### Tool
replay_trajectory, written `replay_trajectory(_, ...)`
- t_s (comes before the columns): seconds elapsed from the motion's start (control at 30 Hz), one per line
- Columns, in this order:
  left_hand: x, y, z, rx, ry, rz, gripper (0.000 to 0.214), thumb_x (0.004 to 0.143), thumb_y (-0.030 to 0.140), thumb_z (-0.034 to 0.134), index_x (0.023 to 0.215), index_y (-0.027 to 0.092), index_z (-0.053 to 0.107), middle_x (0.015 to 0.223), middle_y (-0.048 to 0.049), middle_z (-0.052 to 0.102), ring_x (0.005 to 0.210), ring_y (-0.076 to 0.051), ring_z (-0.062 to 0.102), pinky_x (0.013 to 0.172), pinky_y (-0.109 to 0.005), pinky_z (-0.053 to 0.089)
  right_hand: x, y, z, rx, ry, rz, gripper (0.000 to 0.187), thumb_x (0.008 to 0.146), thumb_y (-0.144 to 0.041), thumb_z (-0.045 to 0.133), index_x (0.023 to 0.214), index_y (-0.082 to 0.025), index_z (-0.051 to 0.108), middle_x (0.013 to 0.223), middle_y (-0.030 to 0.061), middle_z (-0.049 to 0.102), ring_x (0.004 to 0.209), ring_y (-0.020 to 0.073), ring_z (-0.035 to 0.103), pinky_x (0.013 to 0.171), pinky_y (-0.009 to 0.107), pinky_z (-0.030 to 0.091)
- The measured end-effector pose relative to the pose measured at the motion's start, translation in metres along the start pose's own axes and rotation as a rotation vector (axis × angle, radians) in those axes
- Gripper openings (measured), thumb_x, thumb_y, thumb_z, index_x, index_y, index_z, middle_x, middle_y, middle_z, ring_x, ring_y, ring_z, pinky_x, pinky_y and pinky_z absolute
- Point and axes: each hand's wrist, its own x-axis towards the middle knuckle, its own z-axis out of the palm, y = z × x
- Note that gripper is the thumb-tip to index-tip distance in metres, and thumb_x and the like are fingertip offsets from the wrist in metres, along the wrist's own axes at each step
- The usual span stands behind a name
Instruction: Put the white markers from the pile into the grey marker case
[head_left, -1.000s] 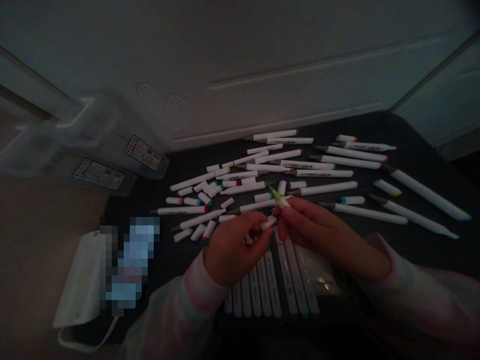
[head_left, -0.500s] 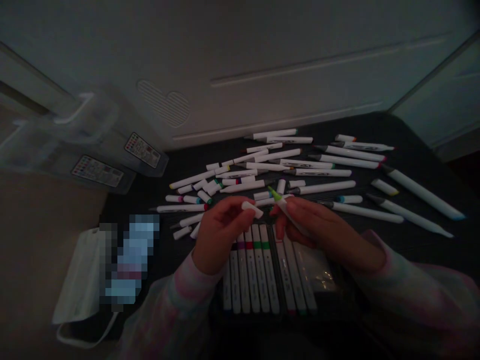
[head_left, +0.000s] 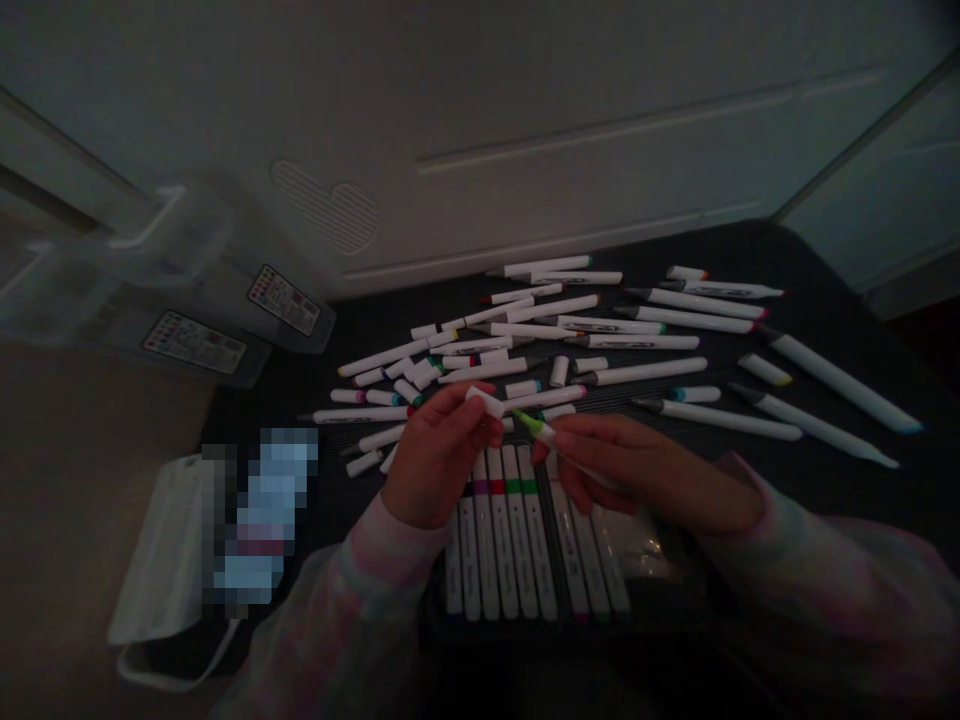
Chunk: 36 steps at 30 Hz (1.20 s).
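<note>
Pinched in my left hand (head_left: 442, 450) is a white marker cap (head_left: 484, 402), its end turned toward the right. My right hand (head_left: 630, 465) is closed round a white marker (head_left: 551, 437) with a bare light-green tip that points up and left at the cap. Tip and cap are very close; whether they touch I cannot tell. Below both hands, a dark case (head_left: 559, 600) holds a row of capped markers (head_left: 491, 560) with coloured bands, and a clear plastic piece lies at its right side.
Many uncapped markers (head_left: 645, 372) and loose caps (head_left: 765, 370) lie scattered over the dark table (head_left: 832, 500). Two clear plastic containers (head_left: 289, 300) with labels stand at the left. A white power bank-like block (head_left: 161, 550) with a cable lies near a blurred-out screen (head_left: 262, 520).
My right hand has swung the marker left and down, so its green tip now points at the cap. My left hand has shifted slightly left and turned the cap toward it.
</note>
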Motion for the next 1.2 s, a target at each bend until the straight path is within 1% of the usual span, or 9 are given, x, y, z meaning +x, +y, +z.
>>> replay_trajectory(0.27,-0.0007,-0.0036,-0.0012,0.097,-0.031,0.029,0.015,0.063,0.024,0.068,0.076,0.017,0.065,0.063,0.0018,0.062,0.056,-0.007,0.054,0.056,-0.019,0.044,0.0008,0.0022,0.0003,-0.008,-0.009,0.004,0.03,0.085,-0.042,0.039,0.088,-0.015,0.052,0.051,-0.0048,0.049,0.035,0.003,0.03,0.034,0.017,0.019)
replay_trajectory(0.43,-0.0031,-0.0058,-0.0031,0.173,-0.162,0.026,0.014,0.067,0.022,0.066,0.081,0.019,0.066,0.063,0.0019,0.062,0.059,-0.009,0.055,0.059,-0.022,0.044,0.0004,0.0027,-0.0005,0.008,-0.054,-0.007,0.031,0.085,-0.043,0.037,0.083,-0.016,0.051,0.049,-0.0048,0.048,0.036,0.0034,0.027,0.035,0.017,0.018)
replay_trajectory(0.6,-0.0041,-0.0051,-0.0008,0.116,-0.205,0.034,0.02,0.072,0.035,0.061,0.079,0.018,0.068,0.069,-0.0009,0.063,0.059,-0.013,0.057,0.058,-0.027,0.046,-0.0021,0.0006,-0.0003,-0.007,-0.101,-0.033,0.031,0.086,-0.043,0.035,0.078,-0.016,0.048,0.049,-0.0046,0.047,0.037,0.0038,0.026,0.035,0.018,0.017)
replay_trajectory(0.7,-0.0045,-0.0039,0.0011,0.099,-0.217,0.053,0.019,0.072,0.035,0.061,0.075,0.018,0.069,0.068,-0.0017,0.064,0.06,-0.013,0.058,0.06,-0.028,0.047,-0.0023,0.0,0.0,-0.059,-0.101,-0.04,0.031,0.087,-0.043,0.033,0.077,-0.016,0.047,0.049,-0.0056,0.043,0.039,0.0044,0.027,0.037,0.018,0.019)
replay_trajectory(0.77,-0.0047,-0.003,0.0012,0.093,-0.25,0.055,0.016,0.073,0.032,0.061,0.076,0.018,0.069,0.067,-0.0014,0.064,0.061,-0.012,0.058,0.061,-0.026,0.048,-0.0021,0.0003,-0.0003,-0.146,-0.082,-0.095,0.031,0.087,-0.042,0.034,0.08,-0.016,0.05,0.052,-0.0054,0.042,0.043,0.0052,0.032,0.04,0.018,0.024)
replay_trajectory(0.87,-0.0046,-0.0023,-0.0007,0.09,-0.271,0.054,0.013,0.073,0.03,0.062,0.075,0.018,0.068,0.067,-0.0005,0.064,0.06,-0.01,0.057,0.059,-0.021,0.047,-0.0022,0.0011,-0.0011,-0.393,0.008,-0.26,0.028,0.087,-0.038,0.037,0.088,-0.016,0.054,0.062,-0.0033,0.045,0.055,0.0065,0.041,0.05,0.019,0.032)
replay_trajectory(0.97,-0.0036,-0.0025,-0.0031,0.079,-0.254,0.065,0.013,0.073,0.029,0.062,0.075,0.018,0.068,0.073,-0.0006,0.064,0.062,-0.009,0.057,0.058,-0.02,0.047,-0.0029,0.0024,-0.0011,-0.629,0.114,-0.381,0.025,0.087,-0.034,0.039,0.091,-0.016,0.055,0.067,-0.0026,0.049,0.059,0.0067,0.044,0.054,0.019,0.033)
replay_trajectory(1.1,-0.002,-0.0028,-0.0035,0.073,-0.29,0.083,0.014,0.072,0.029,0.062,0.077,0.018,0.068,0.074,-0.0003,0.064,0.063,-0.009,0.057,0.058,-0.019,0.047,-0.0026,0.0055,0.0002,-0.778,0.177,-0.475,0.022,0.088,-0.03,0.037,0.084,-0.015,0.053,0.07,-0.0009,0.055,0.06,0.0075,0.049,0.056,0.02,0.034)
replay_trajectory(1.2,-0.0018,-0.0026,-0.0029,0.075,-0.281,0.094,0.012,0.072,0.028,0.062,0.077,0.018,0.068,0.075,0.0001,0.064,0.066,-0.009,0.058,0.061,-0.019,0.048,-0.0011,0.0083,0.0011,-0.904,0.225,-0.531,0.022,0.088,-0.029,0.035,0.087,-0.016,0.052,0.075,0.0024,0.058,0.067,0.0117,0.053,0.062,0.023,0.036)
